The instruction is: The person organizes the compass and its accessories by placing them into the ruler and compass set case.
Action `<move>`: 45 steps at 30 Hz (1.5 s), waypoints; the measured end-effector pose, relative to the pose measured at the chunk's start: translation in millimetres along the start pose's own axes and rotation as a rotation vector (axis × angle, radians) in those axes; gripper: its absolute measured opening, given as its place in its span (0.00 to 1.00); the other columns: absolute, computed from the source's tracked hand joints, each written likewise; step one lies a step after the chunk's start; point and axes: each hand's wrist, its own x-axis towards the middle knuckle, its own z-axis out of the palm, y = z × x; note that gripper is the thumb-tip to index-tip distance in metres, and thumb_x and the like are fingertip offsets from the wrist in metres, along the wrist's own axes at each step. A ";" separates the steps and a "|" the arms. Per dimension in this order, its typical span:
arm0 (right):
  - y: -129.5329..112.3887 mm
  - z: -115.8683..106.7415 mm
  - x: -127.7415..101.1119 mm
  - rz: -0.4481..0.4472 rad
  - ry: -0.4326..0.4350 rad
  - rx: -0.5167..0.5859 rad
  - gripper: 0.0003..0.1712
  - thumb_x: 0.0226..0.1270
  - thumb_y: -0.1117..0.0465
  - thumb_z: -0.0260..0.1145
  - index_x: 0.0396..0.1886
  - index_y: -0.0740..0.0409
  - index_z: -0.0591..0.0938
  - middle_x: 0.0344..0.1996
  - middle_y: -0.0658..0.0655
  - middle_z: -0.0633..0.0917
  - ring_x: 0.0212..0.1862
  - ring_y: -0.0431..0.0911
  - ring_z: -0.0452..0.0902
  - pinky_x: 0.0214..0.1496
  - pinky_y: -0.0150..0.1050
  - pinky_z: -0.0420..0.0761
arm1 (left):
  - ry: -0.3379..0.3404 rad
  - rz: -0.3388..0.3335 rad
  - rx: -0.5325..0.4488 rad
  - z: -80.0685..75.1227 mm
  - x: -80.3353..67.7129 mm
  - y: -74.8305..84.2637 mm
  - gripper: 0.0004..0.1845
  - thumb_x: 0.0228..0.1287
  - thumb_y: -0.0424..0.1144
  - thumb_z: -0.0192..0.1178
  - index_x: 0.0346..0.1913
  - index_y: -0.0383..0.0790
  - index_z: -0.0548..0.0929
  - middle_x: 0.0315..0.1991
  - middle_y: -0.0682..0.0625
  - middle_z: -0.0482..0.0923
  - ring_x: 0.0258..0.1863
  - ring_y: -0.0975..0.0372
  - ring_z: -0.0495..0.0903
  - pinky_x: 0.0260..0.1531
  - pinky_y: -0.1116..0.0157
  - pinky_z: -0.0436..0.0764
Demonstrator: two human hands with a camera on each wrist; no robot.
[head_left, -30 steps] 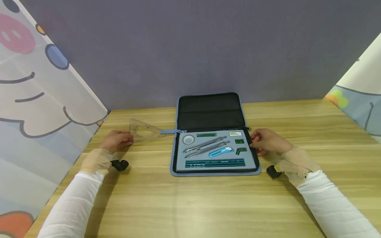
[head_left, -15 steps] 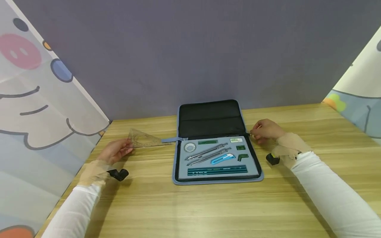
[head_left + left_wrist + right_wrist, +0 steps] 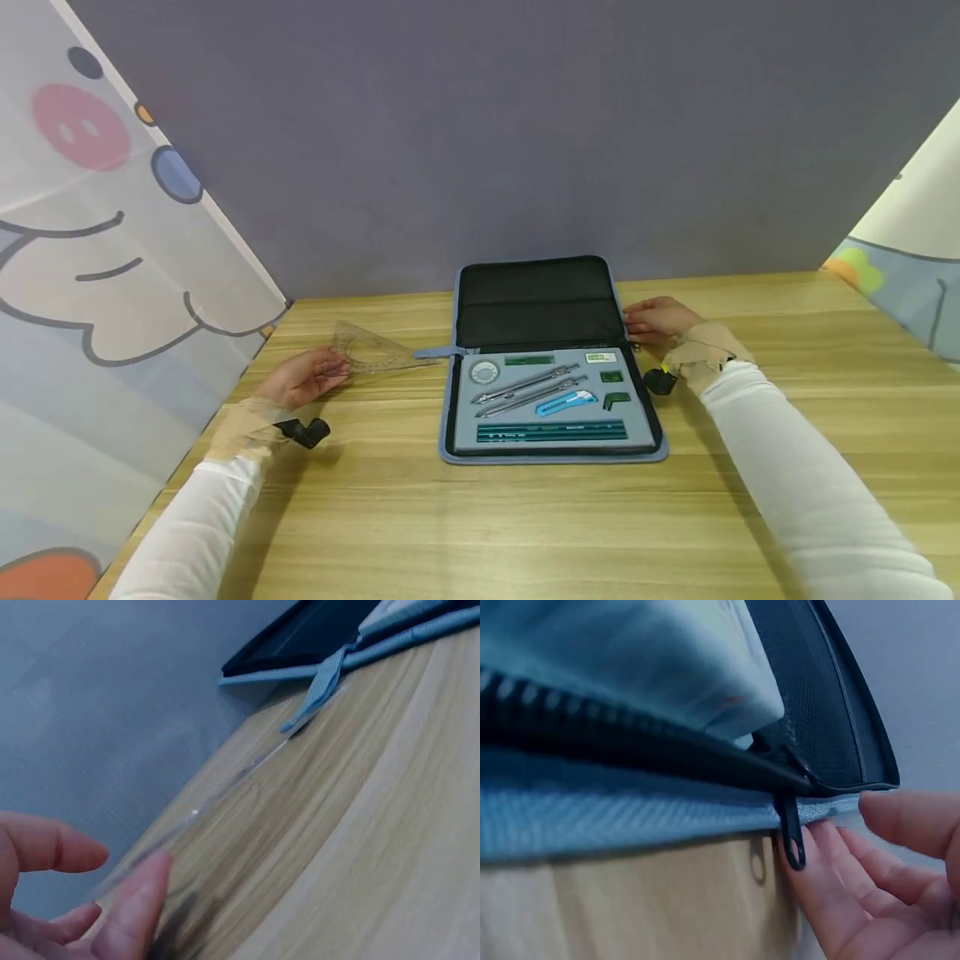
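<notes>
An open blue zip case lies mid-table, its black lid flat toward the wall. The grey tray holds compasses, a blue cutter, a round protractor and green pencils. My right hand rests at the lid's right edge by the hinge. In the right wrist view its relaxed fingers lie beside the hanging zipper pull, gripping nothing. My left hand pinches the near corner of a clear set square, whose edge runs toward the case's strap.
The wooden table meets a grey wall behind. Cartoon-printed screens stand at the left and at the right. A blue strap sticks out from the case's left side, close to the set square's tip.
My right hand has moved from beside the tray's right edge back to the lid's right edge. The left hand stays on the set square.
</notes>
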 end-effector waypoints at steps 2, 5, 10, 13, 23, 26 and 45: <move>1.1 -0.6 2.9 -0.006 0.011 -0.005 0.31 0.74 0.68 0.46 0.68 0.81 0.48 0.40 0.51 0.77 0.35 0.29 0.76 0.45 0.27 0.79 | -0.017 0.021 0.009 1.4 0.5 0.3 0.08 0.71 0.24 0.42 0.49 0.36 0.62 0.33 0.49 0.77 0.34 0.62 0.81 0.41 0.70 0.81; 2.2 -1.8 6.1 -0.018 0.045 -0.040 0.32 0.73 0.68 0.47 0.68 0.81 0.48 0.41 0.51 0.76 0.34 0.27 0.73 0.43 0.25 0.78 | -0.039 0.048 -0.011 3.5 2.1 0.5 0.08 0.70 0.22 0.42 0.46 0.32 0.68 0.34 0.49 0.77 0.35 0.63 0.81 0.40 0.72 0.80; 6.3 -1.6 15.3 -0.031 0.111 -0.096 0.32 0.72 0.66 0.50 0.68 0.80 0.51 0.49 0.60 0.75 0.33 0.28 0.72 0.42 0.26 0.79 | -0.010 0.082 -0.100 6.5 1.5 1.2 0.16 0.69 0.21 0.42 0.31 0.35 0.80 0.29 0.47 0.81 0.29 0.63 0.82 0.34 0.74 0.81; 19.8 -10.9 31.0 -0.088 0.086 -0.064 0.31 0.70 0.64 0.55 0.66 0.77 0.59 0.48 0.65 0.75 0.26 0.30 0.73 0.39 0.27 0.79 | 0.042 0.138 -0.079 8.1 -2.1 3.3 0.17 0.69 0.23 0.44 0.29 0.37 0.81 0.26 0.48 0.81 0.26 0.64 0.82 0.31 0.74 0.81; 1.8 0.8 20.5 -0.074 0.067 -0.028 0.17 0.70 0.71 0.49 0.54 0.76 0.61 0.29 0.44 0.76 0.26 0.33 0.72 0.33 0.28 0.77 | 0.232 0.372 0.013 23.7 -18.7 19.9 0.09 0.67 0.26 0.51 0.33 0.40 0.79 0.30 0.57 0.80 0.29 0.69 0.81 0.35 0.75 0.80; 0.6 0.8 19.5 -0.083 0.044 0.006 0.13 0.69 0.73 0.49 0.51 0.71 0.62 0.27 0.42 0.75 0.29 0.34 0.73 0.34 0.29 0.78 | 0.244 0.455 0.052 29.8 -20.0 24.4 0.09 0.66 0.26 0.53 0.33 0.41 0.80 0.30 0.58 0.81 0.30 0.69 0.81 0.34 0.76 0.80; 0.5 11.1 13.8 -0.286 0.166 -0.253 0.09 0.66 0.77 0.50 0.44 0.76 0.64 0.32 0.58 0.71 0.26 0.39 0.72 0.27 0.33 0.80 | 0.231 0.879 0.716 149.1 -15.9 67.5 0.15 0.64 0.34 0.60 0.51 0.31 0.80 0.47 0.45 0.81 0.41 0.68 0.80 0.44 0.74 0.78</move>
